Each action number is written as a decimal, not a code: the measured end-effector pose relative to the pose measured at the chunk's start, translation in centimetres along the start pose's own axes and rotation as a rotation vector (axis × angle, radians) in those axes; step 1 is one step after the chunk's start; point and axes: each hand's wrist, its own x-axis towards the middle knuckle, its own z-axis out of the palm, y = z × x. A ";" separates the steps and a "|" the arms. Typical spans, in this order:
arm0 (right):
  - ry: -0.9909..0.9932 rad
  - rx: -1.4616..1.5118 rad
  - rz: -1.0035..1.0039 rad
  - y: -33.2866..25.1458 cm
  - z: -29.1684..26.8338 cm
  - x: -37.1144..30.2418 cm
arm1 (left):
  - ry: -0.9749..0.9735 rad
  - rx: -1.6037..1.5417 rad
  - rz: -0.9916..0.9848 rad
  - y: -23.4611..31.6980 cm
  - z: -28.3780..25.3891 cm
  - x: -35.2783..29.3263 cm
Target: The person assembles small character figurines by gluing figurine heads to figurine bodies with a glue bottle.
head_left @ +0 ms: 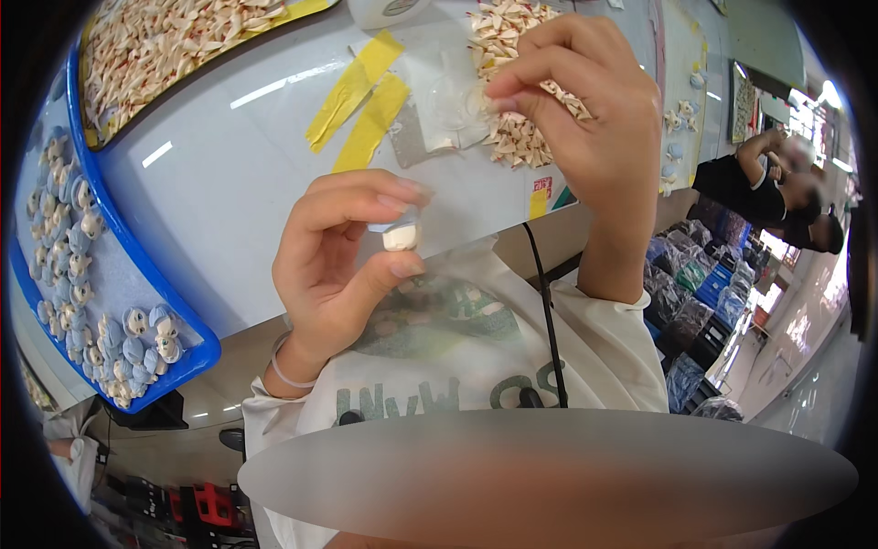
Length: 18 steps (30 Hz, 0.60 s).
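Note:
Between the thumb and fingers of my left hand [322, 261] is a small figurine head [400, 238], cream below and pale blue on top. My right hand [599, 114] is raised over the table with thumb and fingertips pinched together; whatever they may hold is too small to make out. Just under those fingertips lies a clear plastic dish [448, 102] on a grey patch. Beside it, partly behind my right hand, spreads a pile of small pointed cream pieces [517, 142].
At left stands a blue tray [208, 350] with many blue-and-cream figurine heads [78, 242]. A yellow-edged tray [108, 133] of cream pieces sits at the far left. Yellow tape strips [370, 123] cross the table. Bagged crates [681, 320] and people [768, 188] appear at right.

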 end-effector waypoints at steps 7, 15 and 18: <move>-0.016 0.037 -0.026 0.0 0.1 -0.4 | -0.028 0.003 -0.013 -0.2 -0.5 0.0; -0.048 0.599 0.068 -2.9 0.3 -2.6 | -0.059 -0.174 0.014 -0.4 -0.5 0.1; -0.100 0.658 0.108 -3.2 0.8 -2.6 | -0.016 -0.105 -0.009 0.0 -0.2 0.1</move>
